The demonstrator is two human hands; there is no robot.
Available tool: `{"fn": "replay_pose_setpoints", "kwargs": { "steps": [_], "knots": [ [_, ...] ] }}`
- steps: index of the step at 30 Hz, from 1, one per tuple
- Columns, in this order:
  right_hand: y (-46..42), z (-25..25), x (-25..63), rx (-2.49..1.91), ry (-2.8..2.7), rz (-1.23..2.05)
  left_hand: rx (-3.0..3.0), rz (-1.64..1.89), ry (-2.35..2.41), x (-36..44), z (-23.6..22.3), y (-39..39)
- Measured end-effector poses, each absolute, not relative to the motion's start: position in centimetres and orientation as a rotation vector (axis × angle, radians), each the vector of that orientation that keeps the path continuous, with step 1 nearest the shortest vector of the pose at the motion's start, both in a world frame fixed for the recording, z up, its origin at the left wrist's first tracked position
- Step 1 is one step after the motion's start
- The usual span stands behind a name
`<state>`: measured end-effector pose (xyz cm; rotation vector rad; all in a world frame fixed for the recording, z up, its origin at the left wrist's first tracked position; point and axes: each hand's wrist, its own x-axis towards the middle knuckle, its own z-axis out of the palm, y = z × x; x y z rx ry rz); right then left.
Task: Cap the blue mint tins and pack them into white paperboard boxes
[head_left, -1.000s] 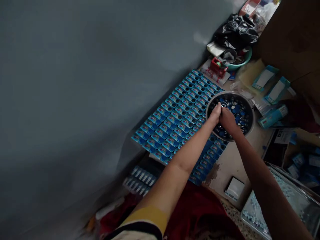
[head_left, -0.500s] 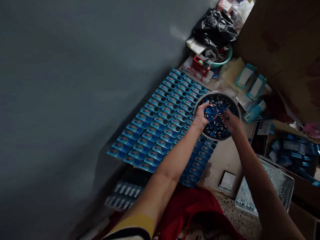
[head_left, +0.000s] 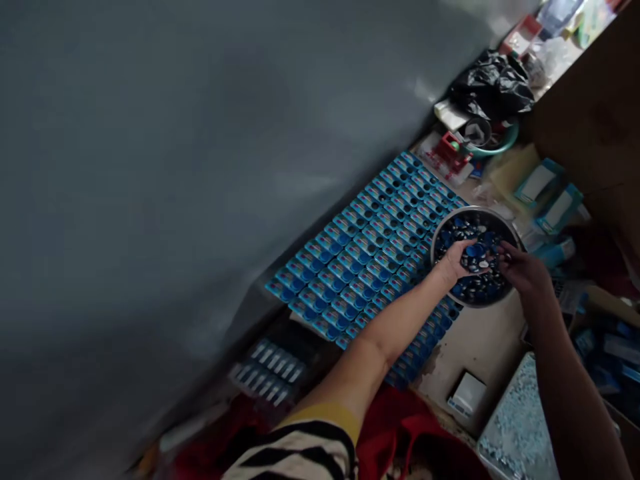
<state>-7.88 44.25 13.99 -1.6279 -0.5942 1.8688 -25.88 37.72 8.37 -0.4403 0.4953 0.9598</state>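
Note:
A round metal bowl (head_left: 434, 252) is filled with small blue and silver-rimmed round caps (head_left: 473, 291). Over it, my left hand (head_left: 459, 259) is cupped around a few of these caps. My right hand (head_left: 520, 268) is at the bowl's right side, its fingers drawn together; what they hold, if anything, is too dark to make out. Left of the bowl lie rows of blue printed packs (head_left: 360, 250), each with a round recess at one end. Many recesses in the nearer rows look bright blue, while those farther back look dark.
A small white scale (head_left: 469, 393) and a tray of pale blue bits (head_left: 517, 420) are near the front edge. Behind the packs are a red tape dispenser (head_left: 450, 150), a teal basin (head_left: 505, 141) and a black plastic bag (head_left: 493, 83). A grey wall (head_left: 200, 167) borders the left.
The camera view has turned, so everything appears farther right and lower. Both hands remain over the bowl, and the left still holds caps.

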Motion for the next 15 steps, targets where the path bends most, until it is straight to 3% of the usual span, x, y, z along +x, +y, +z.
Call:
{"fn": "replay_pose_setpoints", "kwargs": {
  "steps": [6,15],
  "knots": [
    [46.1,15.2,-10.4,-1.698,-0.725,1.658,-0.451,1.007,0.436,-27.0,10.0,37.4],
    [47.2,17.5,-23.6,-1.385,-1.191,1.784,-0.406,1.306,0.475,-35.5,13.1,30.4]
  ]
}}
